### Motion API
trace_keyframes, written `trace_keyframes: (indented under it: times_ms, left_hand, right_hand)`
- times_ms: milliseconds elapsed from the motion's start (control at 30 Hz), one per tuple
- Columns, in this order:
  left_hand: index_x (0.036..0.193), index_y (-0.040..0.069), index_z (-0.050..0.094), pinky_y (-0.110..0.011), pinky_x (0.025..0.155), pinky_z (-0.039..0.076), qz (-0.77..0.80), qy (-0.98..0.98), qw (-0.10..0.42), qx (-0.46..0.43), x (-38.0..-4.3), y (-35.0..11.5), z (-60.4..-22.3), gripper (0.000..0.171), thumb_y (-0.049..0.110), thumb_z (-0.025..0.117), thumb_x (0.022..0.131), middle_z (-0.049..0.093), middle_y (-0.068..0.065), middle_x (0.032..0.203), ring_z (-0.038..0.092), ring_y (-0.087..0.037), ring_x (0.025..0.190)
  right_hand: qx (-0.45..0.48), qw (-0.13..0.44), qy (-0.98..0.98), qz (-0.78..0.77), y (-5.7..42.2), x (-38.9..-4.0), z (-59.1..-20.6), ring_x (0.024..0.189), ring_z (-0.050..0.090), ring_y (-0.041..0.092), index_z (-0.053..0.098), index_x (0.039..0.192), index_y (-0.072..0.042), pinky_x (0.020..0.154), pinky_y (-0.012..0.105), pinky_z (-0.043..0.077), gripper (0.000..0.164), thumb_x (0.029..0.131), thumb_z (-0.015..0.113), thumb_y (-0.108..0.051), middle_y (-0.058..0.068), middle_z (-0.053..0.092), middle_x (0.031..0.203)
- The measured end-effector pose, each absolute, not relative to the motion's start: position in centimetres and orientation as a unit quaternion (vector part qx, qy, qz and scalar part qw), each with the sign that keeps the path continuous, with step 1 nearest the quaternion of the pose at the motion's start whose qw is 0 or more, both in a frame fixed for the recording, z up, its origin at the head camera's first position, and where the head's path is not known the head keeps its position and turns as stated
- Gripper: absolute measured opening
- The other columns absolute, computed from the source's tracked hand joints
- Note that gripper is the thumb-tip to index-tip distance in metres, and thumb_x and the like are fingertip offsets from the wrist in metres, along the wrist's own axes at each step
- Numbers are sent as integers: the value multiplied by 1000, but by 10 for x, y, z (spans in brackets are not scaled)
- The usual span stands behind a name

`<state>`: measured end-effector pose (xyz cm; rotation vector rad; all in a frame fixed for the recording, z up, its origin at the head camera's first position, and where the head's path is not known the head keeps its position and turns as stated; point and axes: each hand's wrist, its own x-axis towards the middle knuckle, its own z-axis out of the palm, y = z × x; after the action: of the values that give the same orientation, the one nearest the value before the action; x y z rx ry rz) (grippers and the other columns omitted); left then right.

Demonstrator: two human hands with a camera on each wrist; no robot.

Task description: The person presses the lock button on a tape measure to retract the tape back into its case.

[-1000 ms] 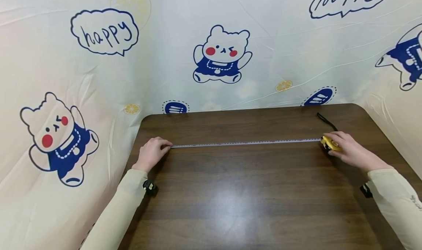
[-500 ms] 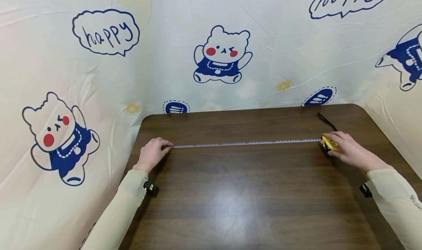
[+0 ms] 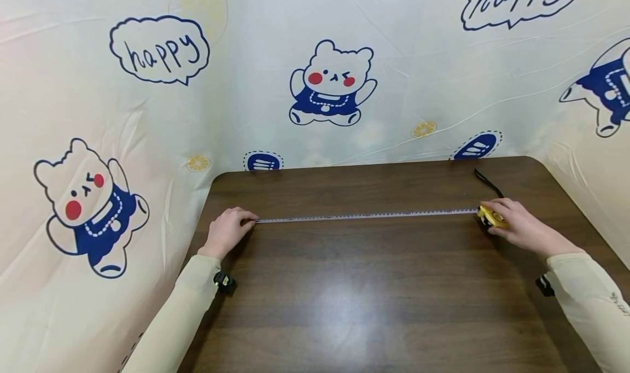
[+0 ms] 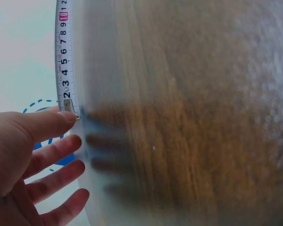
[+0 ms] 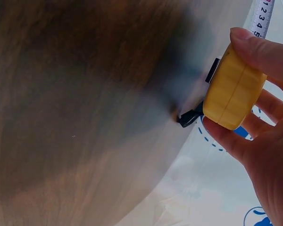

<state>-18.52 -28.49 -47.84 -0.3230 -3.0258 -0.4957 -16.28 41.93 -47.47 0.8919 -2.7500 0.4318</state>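
Observation:
A tape measure (image 3: 486, 215) with a yellow case is held in my right hand (image 3: 524, 228) at the right side of the table. Its white blade (image 3: 366, 216) runs straight leftward to my left hand (image 3: 227, 233). In the left wrist view, the thumb and index finger pinch the metal end hook (image 4: 68, 106), and the other fingers are spread apart. Printed numbers show along the blade. From the right wrist, the yellow case (image 5: 233, 89) sits between thumb and fingers, with the blade coming out at the thumb. A black strap (image 3: 488, 182) hangs from the case and lies toward the back.
The brown wooden table (image 3: 354, 285) has rounded back corners. A pale curtain (image 3: 256, 88) printed with bears and "happy" bubbles surrounds it at the back and both sides. Both wrists carry small black cameras; the left camera (image 3: 225, 281) sits below the sleeve cuff.
Both hands keep nearly the same place, and the blade stays extended between them. The yellow case has shifted and tilted very slightly; the view has moved a touch.

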Motion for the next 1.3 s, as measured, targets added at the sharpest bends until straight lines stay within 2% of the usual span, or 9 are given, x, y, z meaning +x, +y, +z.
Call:
trace_keyframes:
  times_ms: [400,733,1033,1300]
  left_hand:
    - [110,17,83,-61,79,56,-163,-980,29,-111,-186,-280,-479,15,18,75,98,75,-9,111,68,-36,107]
    - [110,18,83,-62,77,56,-162,-980,31,-110,-186,-281,-481,15,18,75,97,75,-8,110,68,-35,106]
    - [110,16,83,-61,79,56,-163,-980,28,-115,-186,-280,-480,15,18,75,97,75,-8,110,67,-35,108]
    - [110,17,83,-60,82,56,-159,-980,25,-118,-189,-274,-479,15,19,75,97,75,-7,109,66,-34,107]
  right_hand:
    - [293,82,-940,153,413,-163,-471,104,57,44,59,129,10,84,58,45,65,72,90,5,29,60,119]
    - [298,86,-938,156,410,-165,-471,104,57,45,60,128,11,84,58,44,66,70,91,4,29,61,118]
    - [287,59,-945,147,406,-163,-468,106,58,45,60,131,10,85,60,46,64,75,90,1,29,61,120]
    - [297,70,-941,149,403,-165,-468,105,58,43,60,130,10,85,59,46,64,75,90,1,27,62,119]
